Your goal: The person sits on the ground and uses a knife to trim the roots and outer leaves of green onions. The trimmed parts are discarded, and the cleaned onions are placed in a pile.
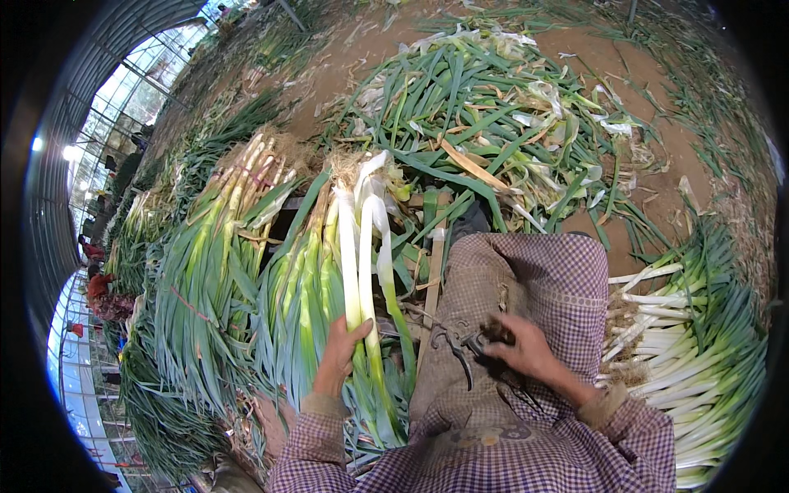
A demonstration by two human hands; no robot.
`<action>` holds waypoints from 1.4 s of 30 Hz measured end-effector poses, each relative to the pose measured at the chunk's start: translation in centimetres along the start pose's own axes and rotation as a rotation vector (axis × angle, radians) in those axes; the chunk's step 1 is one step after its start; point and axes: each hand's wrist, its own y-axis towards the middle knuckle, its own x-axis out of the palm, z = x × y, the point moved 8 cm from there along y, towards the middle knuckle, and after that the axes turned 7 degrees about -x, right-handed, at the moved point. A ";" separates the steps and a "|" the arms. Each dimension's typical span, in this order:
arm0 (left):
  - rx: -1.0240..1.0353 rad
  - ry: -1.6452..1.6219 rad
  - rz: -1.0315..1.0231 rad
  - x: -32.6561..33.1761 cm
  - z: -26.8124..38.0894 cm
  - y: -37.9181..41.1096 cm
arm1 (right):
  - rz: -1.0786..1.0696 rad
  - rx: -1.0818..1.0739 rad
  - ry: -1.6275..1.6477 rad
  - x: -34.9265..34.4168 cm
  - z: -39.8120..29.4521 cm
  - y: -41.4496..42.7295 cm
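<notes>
My left hand (341, 347) is closed around a large green onion (349, 262), where its white shank turns green. Its roots point away from me. A second peeled green onion (368, 256) lies against my thumb, and loose pale outer leaves hang at its right. Both rest over a bundle of unpeeled green onions (308, 289). My right hand (524, 348) hovers over my lap with fingers curled. Beside its fingertips is a dark metal tool (459, 357) with curved, hook-like ends. Shadow between the fingers hides whether they grip the tool.
A tied bundle of green onions (216, 246) lies further left. Ahead, stripped leaves (468, 105) form a heap on bare soil. Peeled green onions (672, 345) are stacked at my right. A wooden strip (434, 271) stands by my knee. A person (98, 283) is at far left.
</notes>
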 end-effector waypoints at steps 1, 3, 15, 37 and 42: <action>-0.002 0.013 0.020 -0.3 -0.1 -0.8 | -0.001 -0.004 0.056 -1.1 -1.9 3.0; -0.028 -0.002 -0.027 0.3 -0.5 -2.2 | 0.034 -0.057 0.070 -2.1 -3.7 8.1; -0.082 -0.061 -0.244 2.2 -3.3 -9.0 | -0.231 -0.330 0.174 6.3 -8.2 24.1; -0.279 -0.020 -0.264 3.9 -13.2 -12.7 | 0.571 0.052 1.428 -0.8 -2.9 36.0; -0.283 0.190 -0.066 1.9 -18.6 -16.7 | 0.778 0.097 1.515 -12.8 -2.3 40.8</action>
